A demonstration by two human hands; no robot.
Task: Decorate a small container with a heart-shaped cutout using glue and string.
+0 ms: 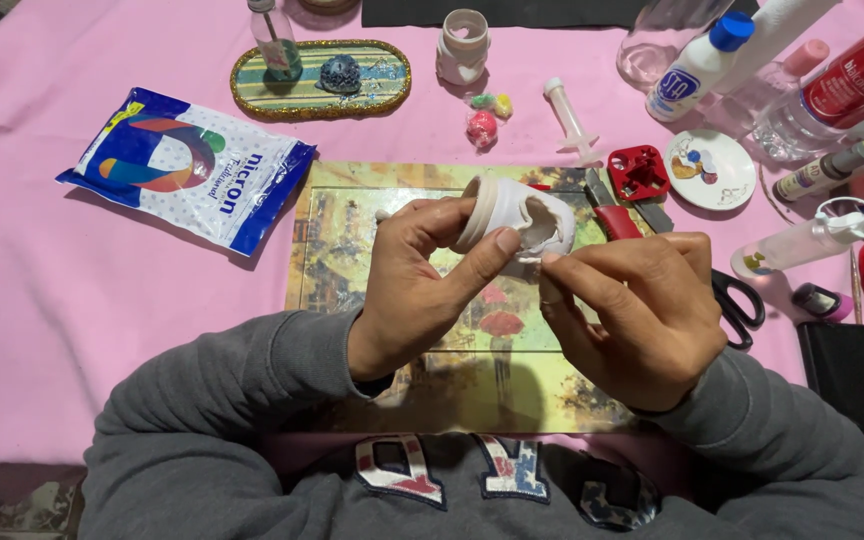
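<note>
While both hands meet above the picture-printed mat [352, 300], the left hand [417, 285] grips a small white clay shoe [514, 215] between thumb and curled fingers, its opening tilted toward 3 o'clock. The right hand [642, 320] pinches narrowly at the shoe's lower edge with thumb and forefinger, touching the clay. At 10 o'clock from the hands a blue-and-white packet [187, 170] lies on the pink cloth [42, 300]. At 12 o'clock sits an oval tray [392, 70]; just beside it lie coloured clay balls [484, 120]. At 2 o'clock lie a red cutter [637, 172] and a syringe [570, 120]; black-handled scissors [737, 300] lie at 3 o'clock.
</note>
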